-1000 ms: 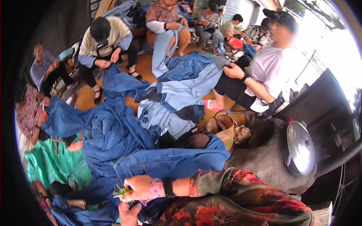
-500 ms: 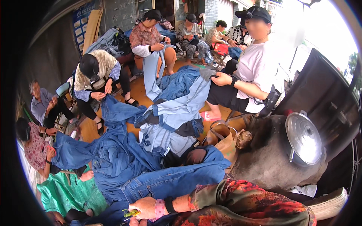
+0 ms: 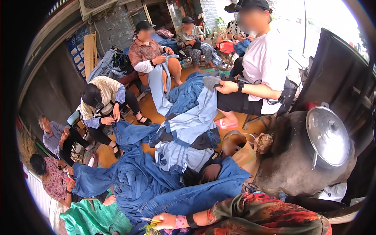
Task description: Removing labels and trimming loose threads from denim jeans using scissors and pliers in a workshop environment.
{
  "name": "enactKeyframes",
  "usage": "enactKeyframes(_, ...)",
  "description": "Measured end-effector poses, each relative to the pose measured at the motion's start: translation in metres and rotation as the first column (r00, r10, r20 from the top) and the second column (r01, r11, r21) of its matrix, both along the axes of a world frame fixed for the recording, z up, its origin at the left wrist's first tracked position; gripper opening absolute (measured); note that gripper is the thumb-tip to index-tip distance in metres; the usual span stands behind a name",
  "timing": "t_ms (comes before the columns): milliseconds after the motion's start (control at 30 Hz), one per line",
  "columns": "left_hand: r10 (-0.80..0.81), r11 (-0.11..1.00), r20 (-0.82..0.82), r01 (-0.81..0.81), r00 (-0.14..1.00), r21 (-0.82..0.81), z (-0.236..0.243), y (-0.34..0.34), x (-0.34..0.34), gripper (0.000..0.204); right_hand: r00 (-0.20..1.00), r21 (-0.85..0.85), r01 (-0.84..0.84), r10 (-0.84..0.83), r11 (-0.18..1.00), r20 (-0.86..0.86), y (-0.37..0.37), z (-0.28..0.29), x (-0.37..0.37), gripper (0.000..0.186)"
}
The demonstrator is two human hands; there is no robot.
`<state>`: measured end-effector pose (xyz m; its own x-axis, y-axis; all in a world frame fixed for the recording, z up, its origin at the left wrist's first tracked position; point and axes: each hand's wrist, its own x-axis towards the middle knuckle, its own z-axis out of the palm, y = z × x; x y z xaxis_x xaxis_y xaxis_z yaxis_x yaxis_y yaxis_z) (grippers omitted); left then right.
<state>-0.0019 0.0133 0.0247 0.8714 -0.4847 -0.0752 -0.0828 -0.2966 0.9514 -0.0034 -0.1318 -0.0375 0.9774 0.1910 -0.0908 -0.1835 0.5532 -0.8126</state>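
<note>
My right hand (image 3: 166, 221) reaches in at the lower edge, below a patterned red and dark green sleeve. Its fingers are closed around small yellow-handled snips (image 3: 156, 221), whose pale metal blade points left. Just below the handle hang fine green strands (image 3: 150, 229); what they are I cannot make out. Beyond the hand lies a pair of dark blue jeans (image 3: 178, 201), stretched toward the right. Of my left hand nothing can be made out at the lower edge.
A heap of jeans (image 3: 143, 182) fills the middle, with light blue ones (image 3: 184, 115) across it. Several people sit around working on denim. At right are a brown bag (image 3: 244, 156) and a metal lid (image 3: 328, 135) on a rounded stove. Green sheeting (image 3: 92, 219) lies lower left.
The view has shifted, so the scene sits further right. My right hand has turned; the snips' blade now shows pointing left. The fingers seen beneath that hand before are out of sight.
</note>
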Motion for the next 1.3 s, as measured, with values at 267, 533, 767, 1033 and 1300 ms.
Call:
enactKeyframes(267,-0.104,0.983,0.231,0.064,0.967,0.172,-0.026,-0.010,0.018,0.021,0.909,-0.707,0.391,-0.127,0.589,0.396,-0.017,0.035,-0.023,0.025)
enactKeyframes(533,-0.138,0.951,0.263,0.053,0.955,0.304,-0.034,-0.015,0.020,0.028,0.921,-0.575,0.316,-0.098,0.754,0.378,-0.016,0.008,-0.007,0.033)
enactKeyframes(767,-0.130,0.966,0.256,0.064,0.958,0.249,-0.007,-0.040,0.007,0.030,0.920,-0.346,0.188,-0.041,0.919,0.390,-0.026,-0.001,-0.002,0.019)
enactKeyframes(1033,-0.028,0.995,0.089,0.019,0.996,0.101,0.002,-0.037,0.002,0.041,0.988,0.166,-0.108,0.089,0.980,0.123,-0.029,-0.015,-0.009,0.016)
enactKeyframes(1300,-0.022,0.987,0.111,0.003,0.994,0.162,0.023,-0.049,-0.010,0.054,0.999,0.357,-0.049,0.046,0.933,0.018,-0.036,-0.055,-0.019,0.013)
